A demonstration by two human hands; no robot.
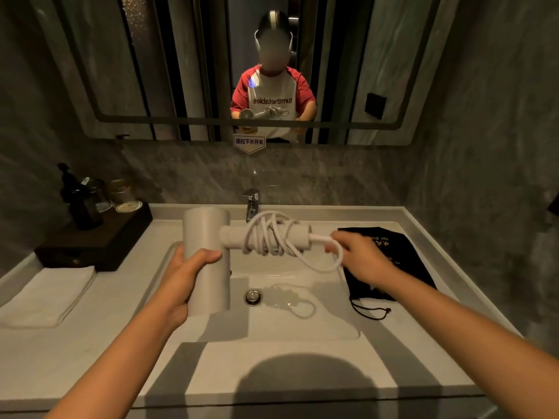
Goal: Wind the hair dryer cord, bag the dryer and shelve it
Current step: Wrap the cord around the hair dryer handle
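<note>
Hair dryer [207,237], white and cylindrical, is being held above the sink basin [272,325], over the basin's left half and left of the drain [253,297]. Its barrel is being gripped by the left hand [181,282], the fingers wrapped around the barrel's far side and the thumb laid across its front. The dryer's handle [236,235] is being pointed to the right, roughly level, over the middle of the basin and in front of the faucet [251,204].

Several loops of the white cord [269,237] are being carried around the handle, bunched loosely rather than laid neatly. One looser loop is being left hanging off the handle's right end, above the basin's right side. That stretch of cord is being pinched by the right hand [363,255], the fingers closed narrowly on it just beyond the handle's tip; how tightly it is being gripped cannot be told, since the fingertips are blurred.

A black drawstring bag [393,267] with gold lettering is being left lying flat on the counter right of the basin, partly hidden under the right hand and wrist, its drawstring trailing toward the counter's front edge.

Left of the basin, a folded white towel [48,294] is being kept on the counter, and behind it a dark tray [99,240] is bearing a black pump bottle [80,204] and glass jars.
</note>
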